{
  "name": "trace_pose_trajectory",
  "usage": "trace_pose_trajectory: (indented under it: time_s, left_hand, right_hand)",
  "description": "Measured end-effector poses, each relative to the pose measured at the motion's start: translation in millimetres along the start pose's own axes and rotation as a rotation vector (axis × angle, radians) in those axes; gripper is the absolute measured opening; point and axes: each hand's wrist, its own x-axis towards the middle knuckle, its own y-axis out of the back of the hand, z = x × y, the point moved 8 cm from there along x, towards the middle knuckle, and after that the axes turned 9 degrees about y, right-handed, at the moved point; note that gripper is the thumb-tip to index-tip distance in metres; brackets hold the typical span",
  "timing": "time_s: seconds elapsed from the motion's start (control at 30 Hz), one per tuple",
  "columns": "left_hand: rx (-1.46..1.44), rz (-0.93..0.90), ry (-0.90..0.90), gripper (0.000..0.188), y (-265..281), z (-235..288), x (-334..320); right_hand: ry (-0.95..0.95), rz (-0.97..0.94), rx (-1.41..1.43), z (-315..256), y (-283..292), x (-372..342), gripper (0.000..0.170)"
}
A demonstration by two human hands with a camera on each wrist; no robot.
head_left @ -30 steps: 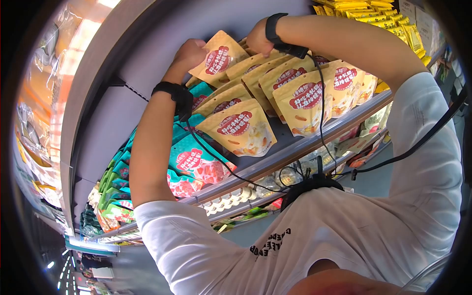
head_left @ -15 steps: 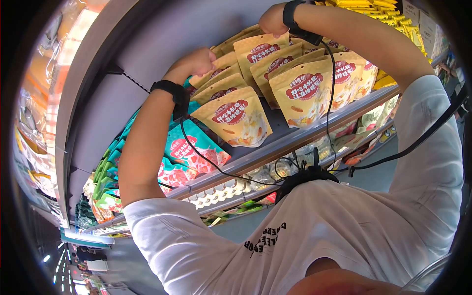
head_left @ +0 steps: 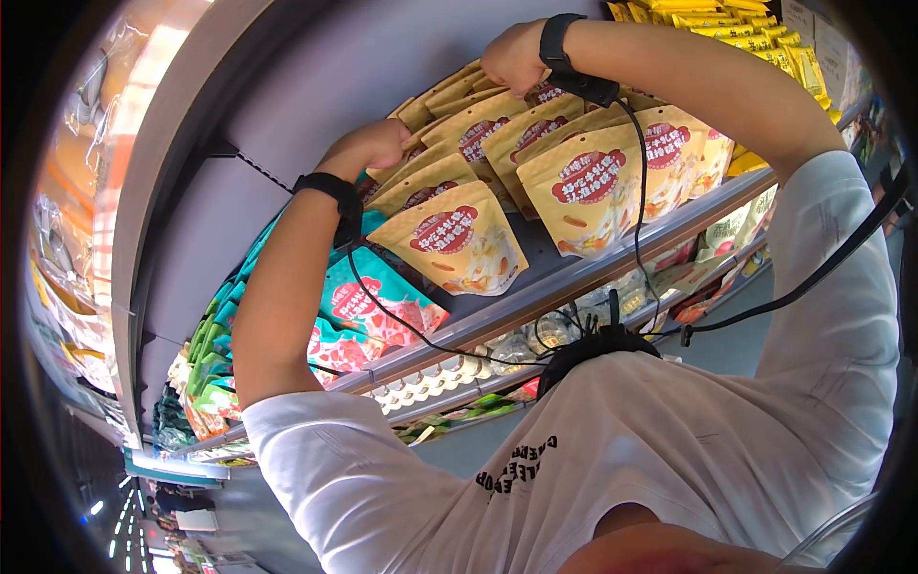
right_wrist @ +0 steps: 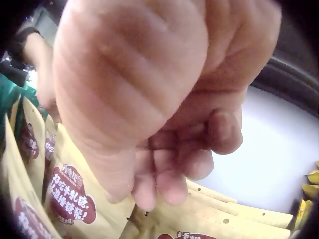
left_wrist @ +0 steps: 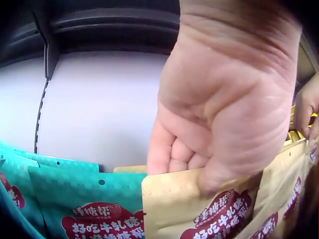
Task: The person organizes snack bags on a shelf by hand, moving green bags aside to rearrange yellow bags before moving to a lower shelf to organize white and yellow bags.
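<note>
- Shelf (head_left: 535, 297): runs 8 to 2 o'clock, head view.
- Tan bags (head_left: 588, 191): leaning rows, 12 to 1 o'clock. Step looks like straightening them; next move probably needs light handling of top edges.
- Teal bags (head_left: 378, 297): 9 o'clock.
- Left hand (head_left: 373, 143): 11 o'clock, thumb and fingers pinching end bag (left_wrist: 172, 199).
- Right hand (head_left: 513, 62): 12 o'clock, fingers curled at back row; can't tell if pinching.

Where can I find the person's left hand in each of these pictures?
Head: the left hand is left of centre, in the upper half.
Left wrist: it fills the upper right, pinching a tan milk-candy pouch.
Right wrist: it is at the left edge, partly hidden.
Shared landmark: the teal milk-candy pouches.
</note>
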Motion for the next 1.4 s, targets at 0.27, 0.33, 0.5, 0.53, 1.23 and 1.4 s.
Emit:
trace_pose_trajectory:
  time_s: [0.27,0.33,0.5,0.53,1.23,1.4]
  left_hand:
    - [0.121,-0.055,0.042,0.040,-3.7,-11.8,-11.0]
    - [0.069,-0.019,0.034,0.039,0.3,-13.3,-15.5]
    - [0.061,0.159,-0.138,0.036,4.6,-11.7,-11.9]
    - [0.108,0.380,-0.344,0.036,16.1,2.4,-23.3]
    - [0.213,-0.191,0.206,0.042,-13.6,-41.7,-24.4]
    - [0.049,-0.191,0.084,0.042,-21.7,-38.3,-14.2]
  right_hand:
    - [0.114,0.237,0.186,-24.6,29.0,0.1,0.026]
    - [0.155,0.239,0.258,-29.0,30.1,3.9,0.025]
    - [0.133,0.170,0.378,-21.2,18.1,27.2,0.024]
    - [0.136,0.172,0.379,-20.1,16.4,29.7,0.024]
    - [0.080,-0.102,0.084,-21.9,5.8,22.1,0.021]
    - [0.219,-0.159,-0.220,-6.7,-12.5,50.9,0.031]
